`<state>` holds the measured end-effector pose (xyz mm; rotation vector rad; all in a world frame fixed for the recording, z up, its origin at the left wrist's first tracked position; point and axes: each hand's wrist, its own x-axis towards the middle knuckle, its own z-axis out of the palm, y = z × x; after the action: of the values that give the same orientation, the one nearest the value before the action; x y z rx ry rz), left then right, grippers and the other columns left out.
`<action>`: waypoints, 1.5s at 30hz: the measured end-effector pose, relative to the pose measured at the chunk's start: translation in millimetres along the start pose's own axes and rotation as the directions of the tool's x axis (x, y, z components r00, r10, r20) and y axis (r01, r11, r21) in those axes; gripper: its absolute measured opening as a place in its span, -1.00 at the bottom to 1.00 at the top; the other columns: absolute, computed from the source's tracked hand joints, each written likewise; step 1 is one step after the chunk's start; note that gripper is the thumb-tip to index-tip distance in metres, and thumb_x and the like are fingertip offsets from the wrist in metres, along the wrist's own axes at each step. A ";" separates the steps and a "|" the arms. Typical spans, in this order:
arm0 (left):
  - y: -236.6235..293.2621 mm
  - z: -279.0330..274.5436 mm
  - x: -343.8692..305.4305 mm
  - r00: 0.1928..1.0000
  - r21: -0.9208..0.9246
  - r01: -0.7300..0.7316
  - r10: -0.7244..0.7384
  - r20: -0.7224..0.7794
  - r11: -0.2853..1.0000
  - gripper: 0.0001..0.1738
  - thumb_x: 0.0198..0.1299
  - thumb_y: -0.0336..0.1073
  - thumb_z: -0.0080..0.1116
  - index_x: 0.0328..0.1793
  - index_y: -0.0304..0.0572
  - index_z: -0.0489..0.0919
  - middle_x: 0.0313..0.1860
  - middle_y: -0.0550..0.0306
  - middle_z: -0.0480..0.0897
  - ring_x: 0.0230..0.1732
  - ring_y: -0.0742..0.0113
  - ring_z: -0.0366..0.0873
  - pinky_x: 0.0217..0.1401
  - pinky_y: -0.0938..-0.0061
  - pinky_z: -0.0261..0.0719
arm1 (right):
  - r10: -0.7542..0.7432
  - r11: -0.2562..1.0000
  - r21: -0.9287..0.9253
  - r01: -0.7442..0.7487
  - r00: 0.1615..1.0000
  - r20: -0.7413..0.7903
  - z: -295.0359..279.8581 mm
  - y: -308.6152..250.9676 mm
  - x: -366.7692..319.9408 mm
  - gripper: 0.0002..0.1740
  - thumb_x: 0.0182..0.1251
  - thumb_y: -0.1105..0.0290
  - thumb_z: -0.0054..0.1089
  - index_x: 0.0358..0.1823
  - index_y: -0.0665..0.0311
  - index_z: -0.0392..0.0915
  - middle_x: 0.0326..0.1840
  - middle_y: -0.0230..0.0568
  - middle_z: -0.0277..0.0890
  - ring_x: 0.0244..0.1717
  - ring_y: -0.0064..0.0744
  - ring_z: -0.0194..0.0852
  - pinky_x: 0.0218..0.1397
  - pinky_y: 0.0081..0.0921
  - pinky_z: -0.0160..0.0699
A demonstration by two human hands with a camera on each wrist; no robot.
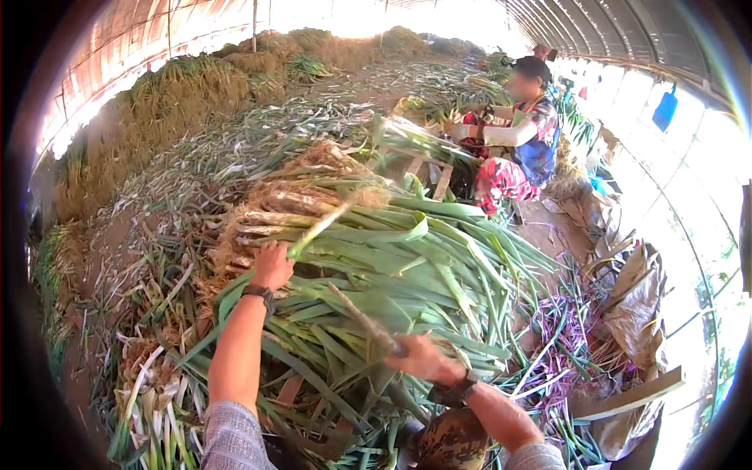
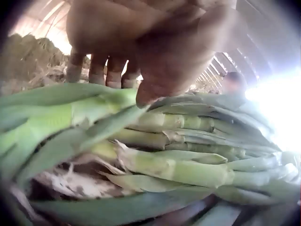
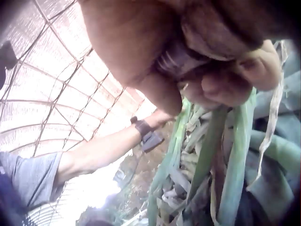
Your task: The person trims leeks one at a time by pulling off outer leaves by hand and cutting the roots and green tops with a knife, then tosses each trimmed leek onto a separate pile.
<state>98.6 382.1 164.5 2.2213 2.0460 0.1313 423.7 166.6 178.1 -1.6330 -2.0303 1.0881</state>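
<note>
My left hand (image 1: 272, 266) grips a green onion (image 1: 317, 231) by its leafy part, at the left side of a big heap of green onions (image 1: 439, 251). In the left wrist view its thumb and fingers come down on a green stalk (image 2: 101, 106), with other stalks lying below. My right hand (image 1: 423, 359), low over the leaves, grips a slim, brownish, stick-like tool (image 1: 360, 317) that points up and left, blurred. In the right wrist view the fingers curl round its dark ribbed handle (image 3: 176, 61). Fibrous roots (image 1: 270, 200) hang at the heap's far left end.
Another person (image 1: 521, 133) sits at the back right, handling green onions. Loose leaf trimmings (image 1: 188, 176) cover the ground at left. Stacked bundles (image 1: 157, 117) line the left wall. Purple strings (image 1: 560, 337) and a wooden board (image 1: 630, 395) lie at the right.
</note>
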 end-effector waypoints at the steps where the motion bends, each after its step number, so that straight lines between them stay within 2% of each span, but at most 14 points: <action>1: 1.9 -7.3 -5.8 0.998 -0.006 -0.055 0.056 0.040 0.998 -0.48 0.38 -0.13 0.16 0.35 -0.29 0.48 0.29 -0.25 0.46 0.32 -0.23 0.37 0.40 -0.18 0.34 | -0.021 0.997 0.079 0.023 0.999 -0.027 4.7 1.1 -0.2 -0.55 0.22 0.09 0.32 -0.10 0.35 0.58 -0.38 0.10 0.59 -0.30 0.05 0.60 -0.16 -0.13 0.51; 6: -9.6 14.8 -34.1 0.960 -0.206 -0.278 0.267 -0.080 0.938 -0.47 0.23 -0.09 0.30 0.06 -0.51 0.58 -0.20 -0.36 0.61 -0.18 -0.27 0.58 -0.09 -0.09 0.49 | -0.126 0.987 0.088 0.134 0.988 -0.088 11.0 3.1 -0.4 -0.58 0.21 0.12 0.32 -0.10 0.33 0.59 -0.39 0.10 0.59 -0.31 0.11 0.59 -0.18 -0.11 0.52; 8: -6.3 4.9 -52.3 0.950 -0.242 -0.309 0.285 -0.129 0.920 -0.50 0.23 -0.12 0.29 0.02 -0.53 0.57 -0.19 -0.37 0.60 -0.16 -0.26 0.57 -0.10 -0.07 0.47 | -0.156 0.983 0.082 0.166 0.981 -0.116 10.6 0.4 -7.3 -0.59 0.20 0.13 0.32 -0.10 0.32 0.59 -0.38 0.11 0.59 -0.31 0.13 0.58 -0.19 -0.11 0.52; 10: 10.8 -37.9 -81.2 0.986 -0.368 -0.168 0.156 -0.062 0.915 -0.68 0.27 -0.20 0.22 -0.10 -0.37 0.56 -0.24 -0.18 0.64 -0.29 -0.08 0.62 -0.26 0.07 0.55 | -0.161 0.983 0.054 0.173 0.970 -0.180 6.2 -6.8 -14.4 -0.61 0.20 0.14 0.32 -0.11 0.31 0.60 -0.38 0.13 0.58 -0.30 0.16 0.57 -0.19 -0.10 0.52; 11: 12.7 -46.5 -99.1 0.958 -0.530 -0.262 0.149 -0.247 0.806 -0.79 0.30 -0.26 0.19 -0.08 -0.26 0.56 -0.28 0.06 0.63 -0.38 0.24 0.60 -0.38 0.28 0.57 | -0.182 0.975 0.087 0.205 0.959 -0.218 7.6 -5.3 -15.6 -0.63 0.20 0.14 0.32 -0.16 0.31 0.59 -0.39 0.14 0.57 -0.32 0.16 0.56 -0.20 -0.10 0.52; 12: 11.3 -56.5 -114.1 0.954 -0.523 -0.274 0.162 -0.251 0.807 -0.79 0.30 -0.26 0.19 -0.08 -0.26 0.56 -0.28 0.06 0.63 -0.38 0.24 0.60 -0.38 0.28 0.57 | -0.181 0.974 0.090 0.206 0.956 -0.232 8.0 -7.1 -17.5 -0.63 0.20 0.14 0.32 -0.16 0.31 0.59 -0.39 0.14 0.57 -0.32 0.16 0.56 -0.20 -0.10 0.52; 14: 9.5 -72.0 -143.2 0.983 -0.937 -0.179 0.021 -0.181 0.301 -0.82 0.32 -0.28 0.21 -0.06 -0.19 0.55 -0.30 0.23 0.58 -0.38 0.44 0.56 -0.36 0.43 0.61 | -0.207 0.972 0.050 0.228 0.942 -0.264 6.1 -14.5 -22.6 -0.64 0.20 0.13 0.32 -0.20 0.30 0.57 -0.42 0.11 0.57 -0.35 0.18 0.55 -0.22 -0.07 0.51; 17: 3.7 -58.9 -187.6 0.972 -0.996 -0.046 -0.233 -0.027 -0.076 -0.77 0.29 -0.25 0.29 -0.07 -0.22 0.56 -0.29 0.19 0.61 -0.36 0.42 0.56 -0.35 0.44 0.62 | -0.255 0.966 -0.039 0.255 0.925 -0.280 6.9 -41.1 -30.6 -0.67 0.20 0.13 0.29 -0.23 0.27 0.57 -0.44 0.09 0.58 -0.32 0.21 0.58 -0.24 -0.04 0.54; 22: -34.3 101.0 -226.6 0.920 -0.959 0.284 -0.281 0.273 -0.002 -0.77 0.30 -0.30 0.29 -0.01 -0.26 0.61 -0.19 0.10 0.67 -0.22 0.27 0.66 -0.23 0.29 0.68 | -0.273 0.901 -0.348 0.259 0.962 0.009 31.4 -54.1 -26.7 -0.62 0.15 0.07 0.26 -0.18 0.21 0.62 -0.35 0.08 0.64 -0.25 0.19 0.63 -0.16 -0.01 0.60; 24: -26.0 142.4 -247.9 0.946 -0.940 0.253 -0.146 0.290 -0.229 -0.74 0.36 -0.31 0.22 0.06 -0.32 0.60 -0.19 0.06 0.67 -0.21 0.21 0.65 -0.18 0.24 0.66 | -0.250 0.876 -0.407 0.260 0.965 0.079 39.8 -56.5 -40.8 -0.62 0.13 0.09 0.21 -0.16 0.21 0.64 -0.29 0.07 0.67 -0.19 0.17 0.64 -0.10 0.00 0.61; 25: -25.3 144.4 -252.7 0.934 -0.912 0.330 -0.053 0.352 -0.243 -0.73 0.40 -0.29 0.17 0.08 -0.34 0.58 -0.21 0.06 0.66 -0.23 0.19 0.65 -0.19 0.23 0.67 | -0.200 0.877 -0.415 0.241 0.970 0.140 48.1 -45.0 -46.7 -0.61 0.15 0.08 0.21 -0.16 0.24 0.63 -0.29 0.11 0.66 -0.20 0.20 0.63 -0.11 0.03 0.58; 30: -11.5 157.1 -255.9 0.912 -0.907 0.338 -0.150 0.382 -0.250 -0.73 0.47 -0.25 0.01 0.05 -0.32 0.57 -0.28 0.07 0.63 -0.35 0.16 0.61 -0.34 0.14 0.64 | -0.045 0.815 -0.549 0.184 0.966 0.256 65.4 -35.8 -56.7 -0.61 0.08 0.17 0.19 -0.17 0.32 0.62 -0.23 0.15 0.66 -0.12 0.20 0.63 -0.03 0.01 0.59; 33: -8.5 148.1 -251.1 0.832 -0.815 0.430 -0.180 0.525 -0.389 -0.73 0.48 -0.26 -0.04 0.02 -0.31 0.58 -0.28 0.06 0.62 -0.36 0.16 0.59 -0.34 0.16 0.63 | -0.086 0.793 -0.562 0.234 0.957 0.277 77.6 -26.8 -52.1 -0.61 0.08 0.20 0.12 -0.19 0.37 0.60 -0.25 0.17 0.66 -0.16 0.24 0.63 -0.04 0.06 0.57; 45: -4.7 146.0 -254.1 0.850 -0.865 0.363 -0.257 0.460 -0.345 -0.75 0.43 -0.33 0.01 0.08 -0.37 0.54 -0.23 0.04 0.62 -0.30 0.20 0.60 -0.29 0.21 0.62 | -0.108 0.846 -0.499 0.188 0.977 0.184 101.1 -21.7 -10.5 -0.55 0.17 0.08 0.19 -0.19 0.39 0.58 -0.22 0.23 0.63 -0.10 0.29 0.58 -0.02 0.10 0.52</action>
<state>93.8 125.2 23.6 0.4364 1.2551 1.1566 345.2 119.2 129.2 -1.6141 -2.6724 0.6554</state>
